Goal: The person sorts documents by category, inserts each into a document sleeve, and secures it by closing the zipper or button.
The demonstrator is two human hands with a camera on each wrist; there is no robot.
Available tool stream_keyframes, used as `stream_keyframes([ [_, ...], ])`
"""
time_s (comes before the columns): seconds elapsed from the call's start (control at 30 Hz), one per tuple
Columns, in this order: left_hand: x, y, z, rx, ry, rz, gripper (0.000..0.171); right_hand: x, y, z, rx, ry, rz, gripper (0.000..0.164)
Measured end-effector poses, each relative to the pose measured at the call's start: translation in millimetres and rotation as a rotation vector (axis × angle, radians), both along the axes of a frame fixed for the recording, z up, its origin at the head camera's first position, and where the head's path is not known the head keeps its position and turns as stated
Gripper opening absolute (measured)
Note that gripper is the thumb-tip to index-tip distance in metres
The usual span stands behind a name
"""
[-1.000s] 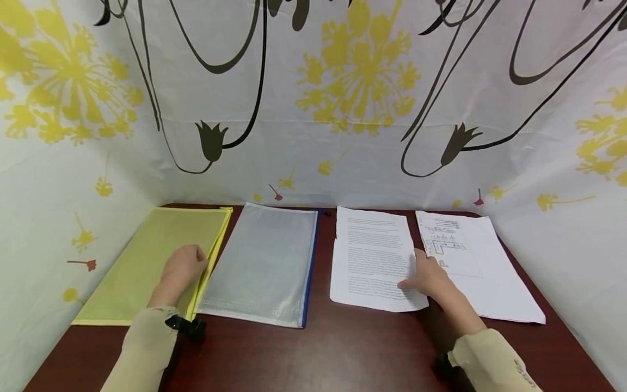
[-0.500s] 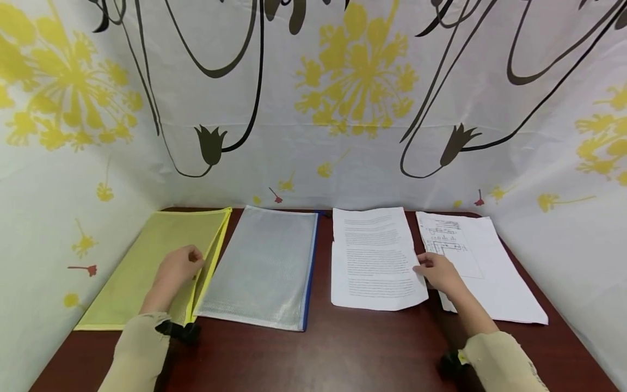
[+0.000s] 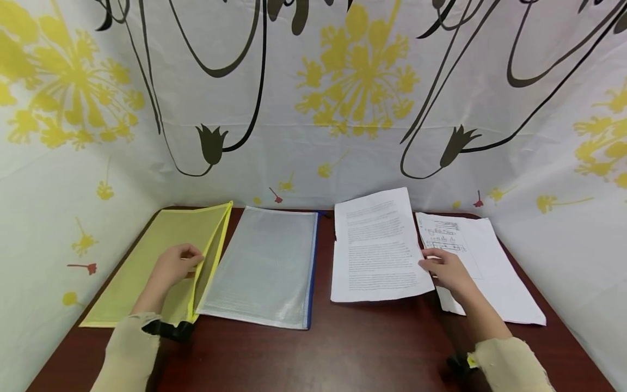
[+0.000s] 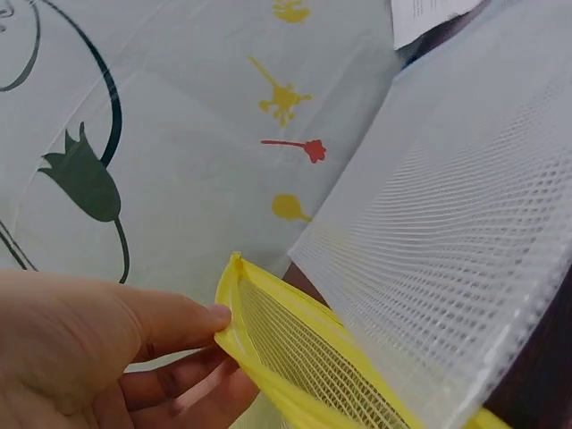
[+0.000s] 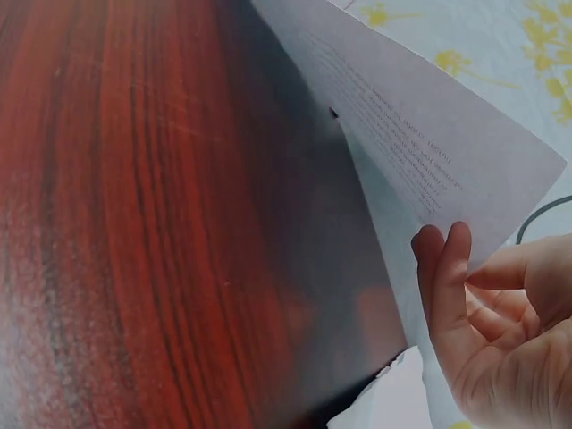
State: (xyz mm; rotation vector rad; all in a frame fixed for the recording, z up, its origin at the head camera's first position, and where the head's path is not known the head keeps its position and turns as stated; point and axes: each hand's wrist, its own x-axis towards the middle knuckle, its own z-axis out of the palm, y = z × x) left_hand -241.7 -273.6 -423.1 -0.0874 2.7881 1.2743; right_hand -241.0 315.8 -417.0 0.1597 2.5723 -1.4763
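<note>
Printed sheet [image 3: 374, 253] pinched in R grip [image 3: 447, 272]; L grip [image 3: 171, 265] pinches yel. pouch [image 3: 168, 231] edge.

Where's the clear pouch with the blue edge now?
In the head view, the clear pouch lies on the table, left of centre, between the yellow pouch and the printed sheet held by the right hand.

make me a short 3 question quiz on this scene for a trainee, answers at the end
1. What does the right grip hold?
2. True or false: where the left grip pinches it, the yellow mesh pouch gapes.
3. Fill in: in the head view, the translucent mesh pouch has a ___ strip along its right edge.

Key: 1. The text-printed paper, by its right edge. 2. True. 3. Blue.
</note>
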Motion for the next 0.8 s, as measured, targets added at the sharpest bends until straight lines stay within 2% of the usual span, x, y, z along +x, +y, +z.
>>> stream_keyframes([
  [0.37,0.7,-1.7,3.1,0.172,-0.03,0.01,0.035,5.3,-2.2,9.5,-0.097,-0.003,0.005,0.053],
  [0.63,-1.7,4.6,9.1,0.253,-0.038,-0.014,0.038,5.0,-10.1,14.9,-0.139,0.011,0.029,0.053],
  [0.8,-2.1,12.1,8.6,0.281,-0.044,-0.033,0.036,4.8,-18.2,18.9,-0.154,0.019,0.035,0.051],
])
